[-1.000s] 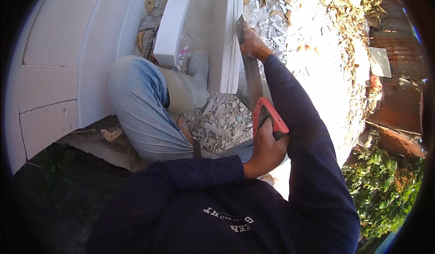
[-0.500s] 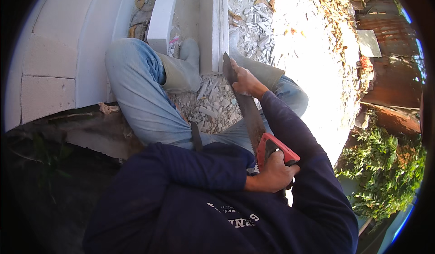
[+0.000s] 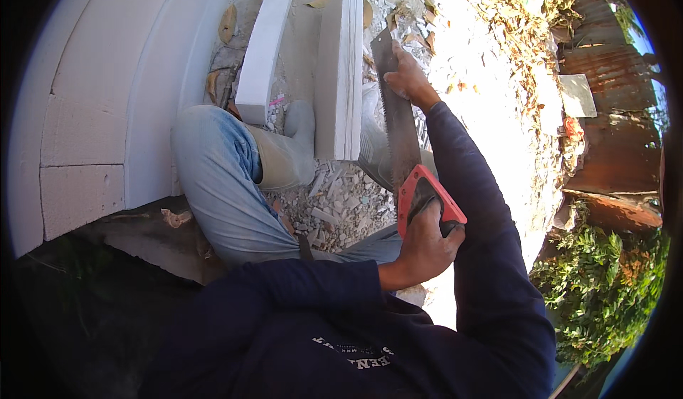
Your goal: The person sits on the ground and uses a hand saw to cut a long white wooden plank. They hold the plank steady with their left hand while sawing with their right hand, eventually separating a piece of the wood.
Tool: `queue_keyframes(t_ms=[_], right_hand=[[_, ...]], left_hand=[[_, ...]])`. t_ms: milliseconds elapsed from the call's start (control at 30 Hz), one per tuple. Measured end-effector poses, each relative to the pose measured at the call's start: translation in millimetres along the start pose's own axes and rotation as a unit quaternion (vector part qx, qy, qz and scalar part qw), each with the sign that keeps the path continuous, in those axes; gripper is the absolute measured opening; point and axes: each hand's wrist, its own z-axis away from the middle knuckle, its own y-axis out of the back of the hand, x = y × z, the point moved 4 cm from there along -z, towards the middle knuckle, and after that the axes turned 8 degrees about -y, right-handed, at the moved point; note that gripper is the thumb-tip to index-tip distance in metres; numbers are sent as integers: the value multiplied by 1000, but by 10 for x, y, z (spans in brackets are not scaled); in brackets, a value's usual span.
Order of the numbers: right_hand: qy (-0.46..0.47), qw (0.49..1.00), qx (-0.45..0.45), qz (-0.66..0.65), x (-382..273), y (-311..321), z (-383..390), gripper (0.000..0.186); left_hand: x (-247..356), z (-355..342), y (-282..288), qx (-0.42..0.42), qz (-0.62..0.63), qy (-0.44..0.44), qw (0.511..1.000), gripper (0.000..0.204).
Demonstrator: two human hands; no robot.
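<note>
A hand saw (image 3: 400, 132) with a toothed metal blade and a red-and-black handle is held between my two hands. My left hand (image 3: 425, 246) is closed around its handle. My right hand (image 3: 409, 77) grips the blade near its far end, thumb and fingers on the metal. The teeth face left, toward a long pale block (image 3: 334, 79) that has lines running along its length. That block lies lengthwise between my boots, and the blade is beside its right side, apart from it in the picture. A second long white block (image 3: 267, 50) lies to its left.
Broken white chips (image 3: 338, 207) cover the ground between my legs. A white block wall (image 3: 82, 132) stands at the left. Dry leaves (image 3: 530, 43), rusty metal sheets (image 3: 612, 139) and a green bush (image 3: 605, 278) are along the right.
The saw has moved forward along the pale block's right side, its blade turning more upright in the picture. Both hands went with it, keeping their holds. The view has shifted slightly.
</note>
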Motion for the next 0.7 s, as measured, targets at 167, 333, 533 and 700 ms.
queue_keyframes(t_ms=[167,333,533,700], right_hand=[[24,998,60,7,43,-199,-1051,73],[-4,1000,-10,-25,-89,-231,-1754,74],[-21,1000,7,-3,-59,-228,-2218,64],[29,999,44,10,4,-338,-2421,40]], left_hand=[[-249,-883,396,37,-77,18,996,20],[-335,-1482,630,83,-86,0,993,22],[-344,-1905,824,90,-81,-3,993,19],[-436,-2031,889,96,-83,-2,992,18]])
